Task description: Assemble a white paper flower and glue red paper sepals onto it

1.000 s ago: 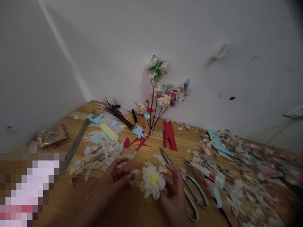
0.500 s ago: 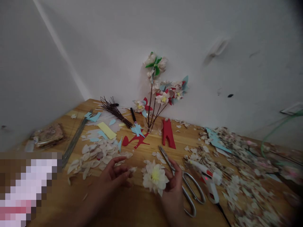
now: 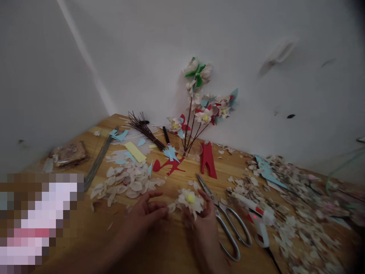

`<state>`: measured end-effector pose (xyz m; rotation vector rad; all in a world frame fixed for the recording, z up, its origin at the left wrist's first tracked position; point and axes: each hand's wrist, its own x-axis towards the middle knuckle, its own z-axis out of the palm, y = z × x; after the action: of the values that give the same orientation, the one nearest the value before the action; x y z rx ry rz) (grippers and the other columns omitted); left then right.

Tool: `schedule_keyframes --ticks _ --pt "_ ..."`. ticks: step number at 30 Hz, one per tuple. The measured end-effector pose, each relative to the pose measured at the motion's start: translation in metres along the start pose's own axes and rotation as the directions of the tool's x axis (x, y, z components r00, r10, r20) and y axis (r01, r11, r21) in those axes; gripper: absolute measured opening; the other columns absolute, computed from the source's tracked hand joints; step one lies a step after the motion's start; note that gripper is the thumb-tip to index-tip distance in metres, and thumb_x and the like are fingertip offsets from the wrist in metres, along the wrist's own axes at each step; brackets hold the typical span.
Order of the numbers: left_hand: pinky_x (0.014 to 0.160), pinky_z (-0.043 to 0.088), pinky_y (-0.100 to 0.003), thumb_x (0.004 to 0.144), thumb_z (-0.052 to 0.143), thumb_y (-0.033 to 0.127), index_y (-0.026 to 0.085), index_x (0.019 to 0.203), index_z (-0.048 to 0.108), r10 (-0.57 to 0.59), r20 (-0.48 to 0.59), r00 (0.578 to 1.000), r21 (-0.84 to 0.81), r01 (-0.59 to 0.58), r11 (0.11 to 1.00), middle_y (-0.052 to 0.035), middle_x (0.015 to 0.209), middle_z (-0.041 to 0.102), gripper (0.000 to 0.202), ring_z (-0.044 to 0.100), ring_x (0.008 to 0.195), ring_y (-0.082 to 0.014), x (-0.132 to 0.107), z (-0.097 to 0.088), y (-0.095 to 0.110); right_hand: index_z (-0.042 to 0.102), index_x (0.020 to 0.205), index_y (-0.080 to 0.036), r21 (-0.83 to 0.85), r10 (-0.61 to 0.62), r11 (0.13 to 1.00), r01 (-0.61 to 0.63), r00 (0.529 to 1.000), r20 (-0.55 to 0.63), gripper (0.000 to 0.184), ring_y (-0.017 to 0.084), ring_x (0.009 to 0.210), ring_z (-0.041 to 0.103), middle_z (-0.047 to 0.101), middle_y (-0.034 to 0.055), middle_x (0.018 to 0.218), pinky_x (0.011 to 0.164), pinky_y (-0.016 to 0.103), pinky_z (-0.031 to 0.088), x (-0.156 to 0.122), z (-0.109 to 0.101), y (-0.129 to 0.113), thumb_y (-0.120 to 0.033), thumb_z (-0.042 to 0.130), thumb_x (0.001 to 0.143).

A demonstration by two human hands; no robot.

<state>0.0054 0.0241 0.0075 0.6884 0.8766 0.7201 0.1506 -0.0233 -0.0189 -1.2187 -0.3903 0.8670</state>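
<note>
A white artificial flower (image 3: 191, 201) with a yellow centre is held in my right hand (image 3: 207, 220), its face tilted upward. My left hand (image 3: 149, 211) pinches a pale petal (image 3: 172, 207) close to the flower's left side; whether the two touch, I cannot tell. Just right of my right hand lie metal-handled scissors (image 3: 225, 217), blades pointing away from me. A heap of loose pale petals (image 3: 132, 179) spreads on the table beyond my left hand.
At the right a white glue gun (image 3: 258, 217) with a red light lies beside piles of dried petals (image 3: 296, 236). Flower stems (image 3: 188, 129) stand near the wall. Red felt (image 3: 208, 160), a twig bundle (image 3: 146, 131), wires (image 3: 99, 158) and a plastic packet (image 3: 68, 154) lie about.
My left hand has brought the petal nearer to the flower. My right hand has tilted the flower, so its face now points more upward. The whole view has shifted slightly.
</note>
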Motion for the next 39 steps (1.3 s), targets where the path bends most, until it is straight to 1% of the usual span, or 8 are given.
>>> schedule_keyframes --ticks 4,8,12,16,22,29,34,39 --pt "0.046 0.053 -0.029 0.052 0.080 0.028 0.020 0.097 0.045 0.007 0.009 1.000 -0.019 -0.007 1.000 0.0039 0.065 0.064 0.058 0.067 0.061 -0.0200 -0.001 0.001 0.001 0.050 0.099 -0.025 0.072 0.114 0.990 -0.117 0.992 0.043 0.061 0.017 0.065 0.066 0.071 -0.0029 0.076 0.055 0.026 0.051 0.001 -0.002 0.009 -0.021 0.083 0.048" --pt "0.047 0.053 -0.031 0.051 0.081 0.029 0.020 0.097 0.045 -0.019 0.024 1.000 -0.026 0.020 0.999 0.0035 0.066 0.063 0.059 0.068 0.063 -0.0224 -0.004 0.002 0.003 0.053 0.095 -0.023 0.092 0.158 0.982 -0.165 0.984 0.085 0.054 0.015 0.064 0.065 0.070 -0.0029 0.073 0.056 0.025 0.050 -0.001 0.001 0.012 -0.021 0.083 0.050" --pt "0.047 0.053 -0.031 0.051 0.080 0.028 0.021 0.097 0.046 -0.024 0.018 1.000 -0.025 0.025 0.999 0.0037 0.066 0.062 0.057 0.068 0.065 -0.0233 -0.004 0.003 0.005 0.055 0.096 -0.022 0.106 0.194 0.972 -0.208 0.973 0.127 0.052 0.015 0.067 0.066 0.071 -0.0013 0.076 0.060 0.025 0.051 -0.003 0.003 0.010 -0.020 0.082 0.051" --pt "0.046 0.054 -0.031 0.051 0.080 0.028 0.021 0.094 0.047 -0.018 0.019 1.000 -0.027 0.019 0.999 0.0042 0.064 0.062 0.056 0.068 0.064 -0.0237 -0.003 0.002 0.006 0.055 0.095 -0.023 0.112 0.212 0.966 -0.231 0.964 0.160 0.051 0.014 0.066 0.065 0.070 -0.0025 0.074 0.059 0.024 0.050 -0.004 0.001 0.009 -0.018 0.082 0.052" --pt "0.046 0.052 -0.031 0.050 0.081 0.029 0.021 0.096 0.047 -0.022 0.017 1.000 -0.011 0.022 1.000 0.0028 0.065 0.063 0.058 0.069 0.065 -0.0254 -0.001 0.000 0.003 0.054 0.095 -0.023 0.108 0.185 0.973 -0.206 0.967 0.174 0.053 0.016 0.067 0.065 0.071 -0.0012 0.077 0.061 0.027 0.050 -0.004 0.002 0.012 -0.020 0.083 0.050" --pt "0.045 0.053 -0.031 0.051 0.081 0.029 0.021 0.096 0.046 -0.027 0.025 0.999 -0.024 0.027 0.999 0.0035 0.065 0.063 0.057 0.069 0.064 -0.0242 -0.003 0.002 0.004 0.050 0.101 -0.024 0.073 0.160 0.982 -0.176 0.968 0.192 0.061 0.017 0.066 0.066 0.071 -0.0019 0.074 0.063 0.028 0.048 -0.004 0.001 0.014 -0.023 0.084 0.050" --pt "0.045 0.054 -0.032 0.053 0.079 0.030 0.021 0.097 0.046 -0.006 0.030 1.000 0.008 0.006 1.000 0.0023 0.065 0.063 0.056 0.069 0.066 -0.0259 -0.003 0.001 0.002 0.049 0.103 -0.024 0.052 0.148 0.986 -0.161 0.970 0.190 0.063 0.017 0.066 0.066 0.071 -0.0024 0.073 0.064 0.028 0.048 -0.003 0.000 0.014 -0.025 0.084 0.051" --pt "0.045 0.054 -0.031 0.052 0.080 0.029 0.022 0.099 0.047 -0.016 0.048 0.999 -0.016 0.017 1.000 0.0019 0.067 0.064 0.057 0.069 0.066 -0.0250 -0.002 0.000 0.001 0.048 0.103 -0.024 0.039 0.138 0.988 -0.149 0.971 0.197 0.063 0.019 0.066 0.066 0.072 -0.0011 0.074 0.064 0.030 0.049 -0.003 0.001 0.016 -0.026 0.084 0.051"
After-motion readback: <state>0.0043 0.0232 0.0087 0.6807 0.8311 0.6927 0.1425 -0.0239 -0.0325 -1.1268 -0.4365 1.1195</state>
